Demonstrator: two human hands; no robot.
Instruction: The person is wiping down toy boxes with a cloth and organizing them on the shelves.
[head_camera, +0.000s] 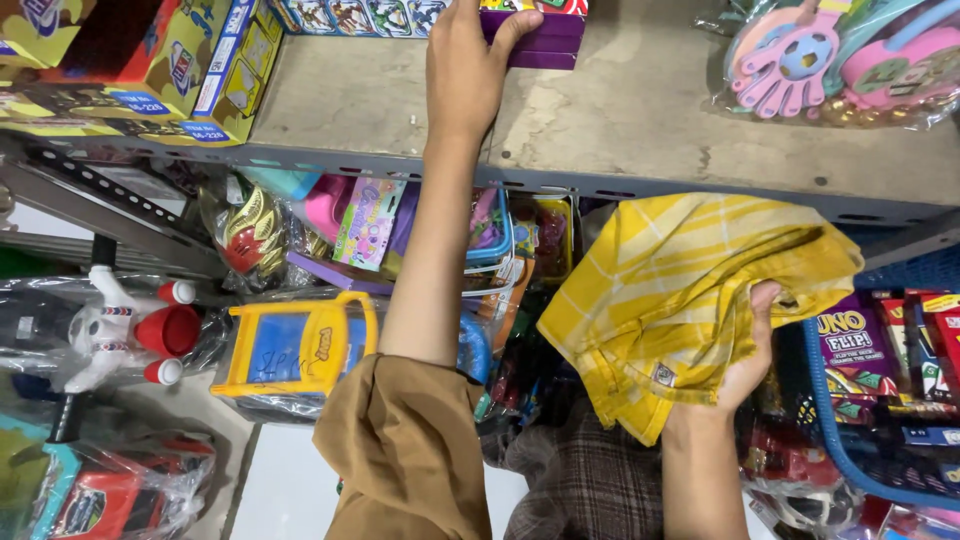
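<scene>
Grey metal shelf (640, 120) w/ a worn, scuffed concrete-coloured board is running across the top. Slotted steel upright (110, 195) is angling down at left. Toy stock is crowding every level: yellow boxes (190, 60) stacking at top left, pink plastic toys in clear bags (830, 55) sitting top right, bagged white-red toy (120, 330) lying lower left. Pale floor tile (290, 490) is showing at bottom. Blue basket (830, 420) hanging at right. Light is looking flat, indoor.

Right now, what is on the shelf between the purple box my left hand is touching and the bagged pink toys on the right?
In the head view, nothing: between the purple box under the left hand and the bagged pink toys is bare, worn shelf board.
</scene>
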